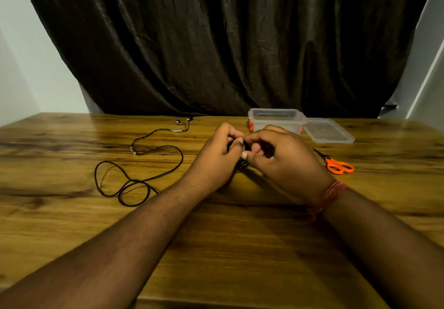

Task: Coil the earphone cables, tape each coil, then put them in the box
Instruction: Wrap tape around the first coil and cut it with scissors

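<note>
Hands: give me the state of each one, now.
Left hand: closed, gripping the coiled black earphone cable.
Right hand: closed, fingers pinching the same coil.

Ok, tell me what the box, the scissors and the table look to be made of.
Box: clear plastic, since the curtain shows through its walls; orange clips look plastic too.
Scissors: orange handles, glossy like plastic; dark blades, probably metal.
Table: wood grain with a sheen; could be solid wood or a printed laminate.
</note>
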Motion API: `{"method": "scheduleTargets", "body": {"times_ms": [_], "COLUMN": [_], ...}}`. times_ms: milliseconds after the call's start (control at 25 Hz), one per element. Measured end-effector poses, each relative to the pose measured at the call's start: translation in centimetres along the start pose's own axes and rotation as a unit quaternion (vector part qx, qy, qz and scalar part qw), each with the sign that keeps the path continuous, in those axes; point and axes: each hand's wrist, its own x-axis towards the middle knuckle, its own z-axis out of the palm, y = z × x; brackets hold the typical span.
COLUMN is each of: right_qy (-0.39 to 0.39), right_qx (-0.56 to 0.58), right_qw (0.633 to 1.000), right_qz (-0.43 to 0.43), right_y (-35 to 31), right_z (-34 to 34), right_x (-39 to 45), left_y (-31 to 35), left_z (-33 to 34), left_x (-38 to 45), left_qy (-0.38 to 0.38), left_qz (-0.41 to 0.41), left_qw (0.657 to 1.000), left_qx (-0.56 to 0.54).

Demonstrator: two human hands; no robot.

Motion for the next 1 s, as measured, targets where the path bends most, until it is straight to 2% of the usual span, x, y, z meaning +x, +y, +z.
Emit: {"method": "scheduleTargets", "body": {"times_ms": [80,160,240,360,480,640,800,1000], "right_qy": [-0.023,-0.03,-0.041,-0.085,-0.047,-0.002,-0.007,0.009], "right_qx": [0.072,0.205,0.257,0.257,0.265,0.254,0.274,0.22], "right_qw": [0.997,0.976,0.963,0.962,0.963,0.965,0.96,0.973], "right_qz": [0.019,0.06,0.069,0.027,0.023,0.062,0.062,0.067], "right_y": [-0.1,0.2,1.0,1.2,1.2,1.7,1.5,1.6], "right_z": [-0.1,-0.6,-1.1,-0.7,-0.1,0.2,0.1,0.2], "right_x": [0.1,0.4,0.5,0.2,0.3,0.7,0.6,0.5], "left_y": [0.1,0.3,0.8,1.2,1.3,1.3,1.1,1.4], "left_z": [-0.2,-0.2,-0.1,0.0,0.1,0.3,0.5,0.4], "left_x": [0.1,0.1,0.0,-0.2,-0.3,-0.2,-0.2,-0.3], "left_qy": [0.003,-0.005,-0.011,-0.016,-0.027,-0.041,-0.042,-0.044], "left_qz": [-0.007,-0.017,-0.025,-0.031,-0.037,-0.048,-0.063,-0.101], "left_qw": [0.999,0.995,0.987,0.965,0.953,0.957,0.962,0.963], "left_qx": [-0.037,-0.1,-0.158,-0.26,-0.3,-0.283,-0.264,-0.246]}}
